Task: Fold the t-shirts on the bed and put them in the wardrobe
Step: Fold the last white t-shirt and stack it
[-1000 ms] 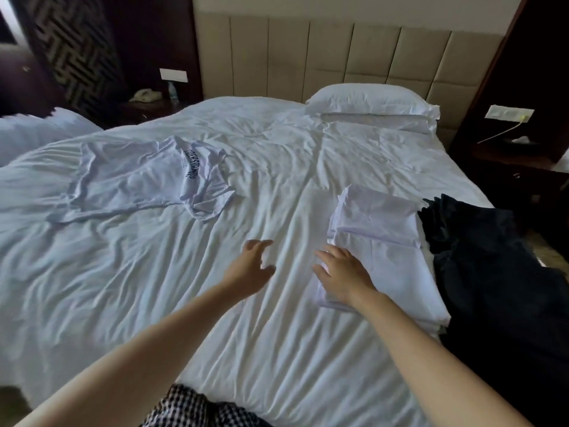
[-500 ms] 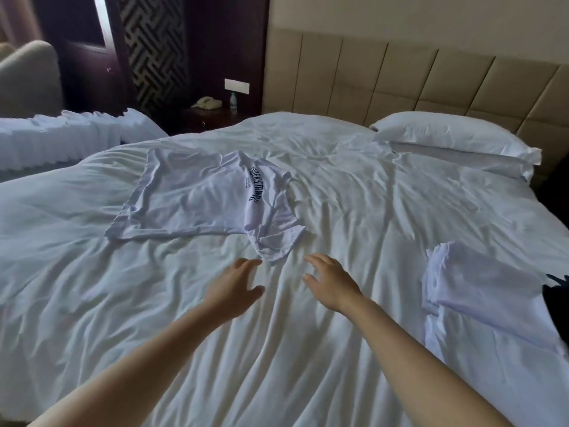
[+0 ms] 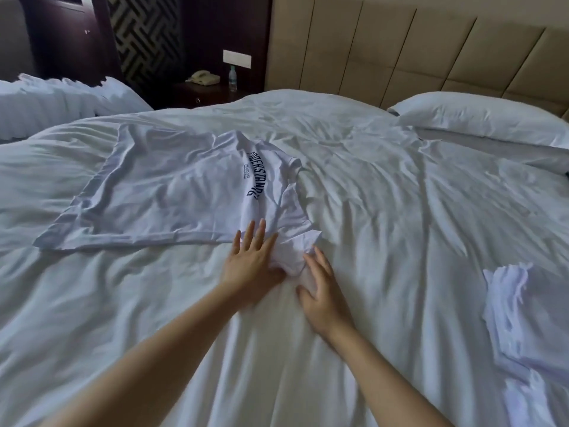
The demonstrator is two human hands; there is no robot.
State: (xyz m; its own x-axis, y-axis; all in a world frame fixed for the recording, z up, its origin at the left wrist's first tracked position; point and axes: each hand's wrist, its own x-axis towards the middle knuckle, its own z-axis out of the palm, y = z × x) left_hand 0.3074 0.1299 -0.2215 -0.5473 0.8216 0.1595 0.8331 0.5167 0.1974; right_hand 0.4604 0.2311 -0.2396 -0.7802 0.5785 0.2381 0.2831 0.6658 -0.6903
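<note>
Head view down across a rumpled white bed [image 3: 400, 211]. Shows a white t-shirt [image 3: 160, 192] spread front up at 10 o'clock from frame centre, with dark arched lettering on the chest, hem toward 9 o'clock and neck toward 2 o'clock. Finds its near sleeve bunched into a small heap just below centre, between the two hands.

Places the left hand [image 3: 249, 263] palm down on the shirt's lower edge at 9 o'clock of that heap, fingers straight and slightly apart, pointing to 12 o'clock, thumb against the crumpled cloth. Places the right hand [image 3: 320, 291] at 5 o'clock of the heap, fingers straight and close together, tips touching the cloth, outline smeared by blur.

Shows folded white garments [image 3: 529, 318] at 4 o'clock by the right edge, well apart from both hands and also blurred. Adds, at 1 o'clock, a white pillow [image 3: 480, 121] against a tan padded headboard [image 3: 415, 57]. Adds, at 11 o'clock, a dark nightstand [image 3: 212, 94] carrying a telephone [image 3: 203, 77] and a small bottle [image 3: 233, 78], near each other but apart. Catches more white bedding [image 3: 61, 100] at 10 o'clock, far left.
</note>
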